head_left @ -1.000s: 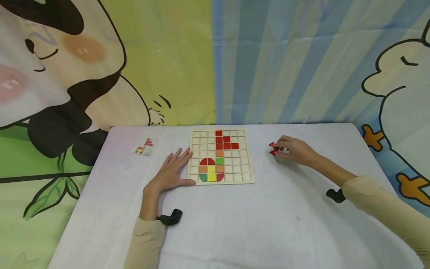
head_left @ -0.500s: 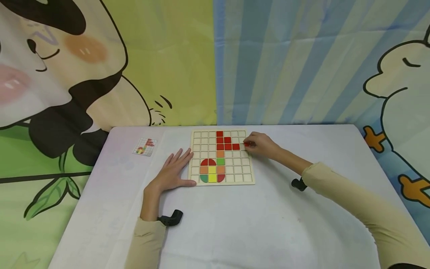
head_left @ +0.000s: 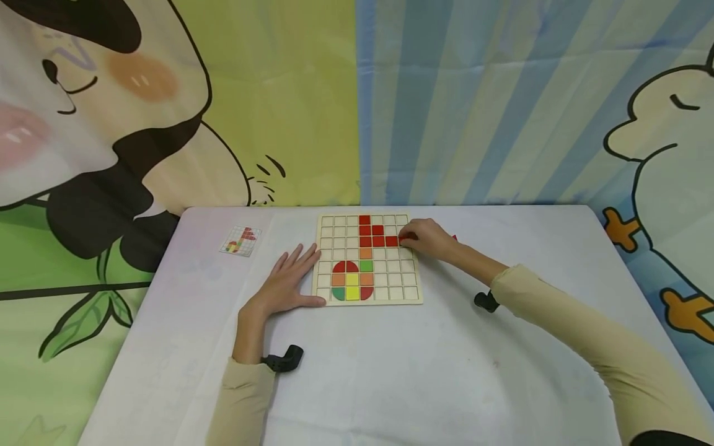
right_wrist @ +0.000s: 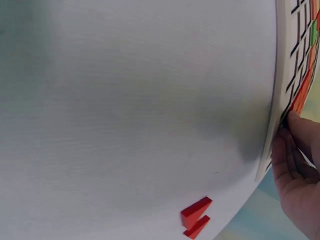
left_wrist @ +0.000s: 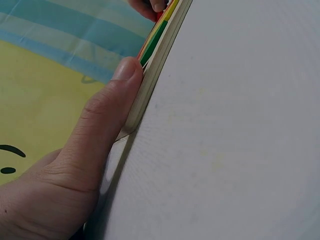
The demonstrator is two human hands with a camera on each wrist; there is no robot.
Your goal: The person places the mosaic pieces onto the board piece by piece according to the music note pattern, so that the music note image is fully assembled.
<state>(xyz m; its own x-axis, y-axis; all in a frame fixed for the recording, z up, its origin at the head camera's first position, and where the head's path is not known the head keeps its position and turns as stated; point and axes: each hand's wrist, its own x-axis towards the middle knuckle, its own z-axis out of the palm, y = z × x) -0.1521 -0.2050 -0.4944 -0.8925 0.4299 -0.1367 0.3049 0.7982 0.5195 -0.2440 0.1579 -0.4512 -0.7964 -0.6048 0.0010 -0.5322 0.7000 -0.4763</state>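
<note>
A wooden grid board (head_left: 393, 291) lies on the table, with red, orange, green and yellow tiles in some of its squares. My left hand (head_left: 284, 288) rests with spread, straight fingers against the board's left edge; its thumb (left_wrist: 107, 107) touches the near corner in the left wrist view. At the right end of the row of red square tiles (head_left: 378, 241), my right hand (head_left: 428, 238) pinches a small red piece, mostly hidden by the fingers. Over in the right wrist view, red triangular blocks (right_wrist: 196, 212) lie on the table to the right of the board.
A small pattern card (head_left: 241, 241) with a coloured grid picture lies left of the board on the white table (head_left: 379, 371). A cartoon-printed curtain (head_left: 301, 105) hangs behind the table's far edge. Each wrist wears a black camera (head_left: 283, 359).
My right hand has picked up a red piece from the table at the right and carried it left to the board's right columns. The left hand has stayed in place.
</note>
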